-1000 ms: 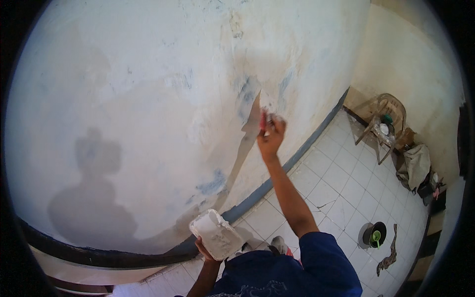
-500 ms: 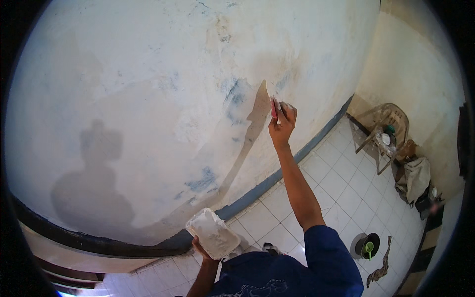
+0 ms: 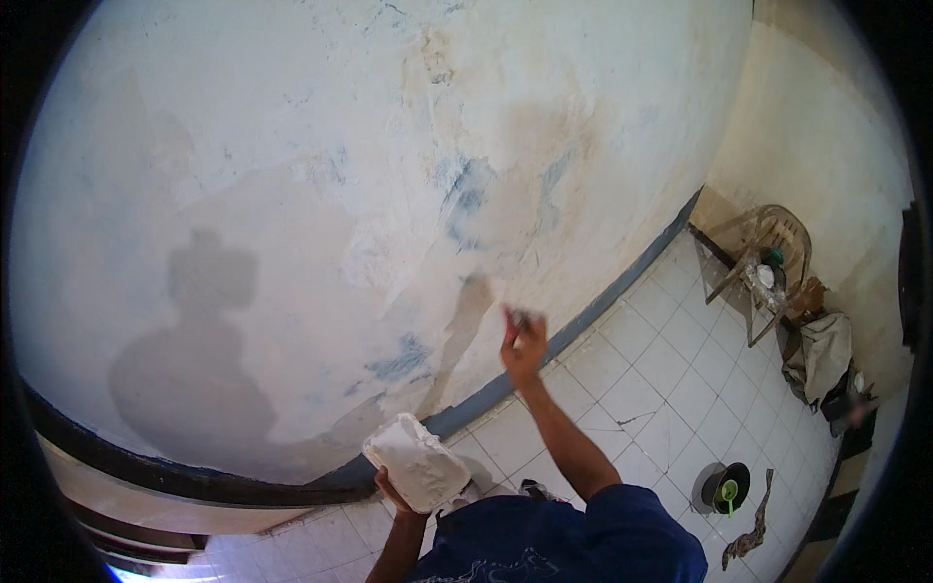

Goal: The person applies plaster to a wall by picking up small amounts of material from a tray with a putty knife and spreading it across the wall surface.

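Observation:
My right hand (image 3: 527, 342) is closed round a small red scraper (image 3: 509, 324), slightly blurred and apart from the wall. In front of it stands the white wall (image 3: 321, 243), patchy with blue-grey and brownish marks. Low on the left, near my body, my left hand (image 3: 392, 491) grips the edge of a white rectangular tub (image 3: 420, 466). White paste covers the tub's inside. The shadow of my right arm falls on the wall just left of that hand.
A blue-grey band (image 3: 583, 325) runs along the wall's foot above white floor tiles (image 3: 671, 360). Back right stands a chair (image 3: 777, 243) with things on it, beside a pale sack (image 3: 826, 345). A dark bowl (image 3: 714, 483) holding a green ladle sits near a crumpled cloth (image 3: 748, 544).
My right hand with the scraper has come down and slightly left, away from the upper wall marks toward the tub. The left hand and tub stay nearly in place.

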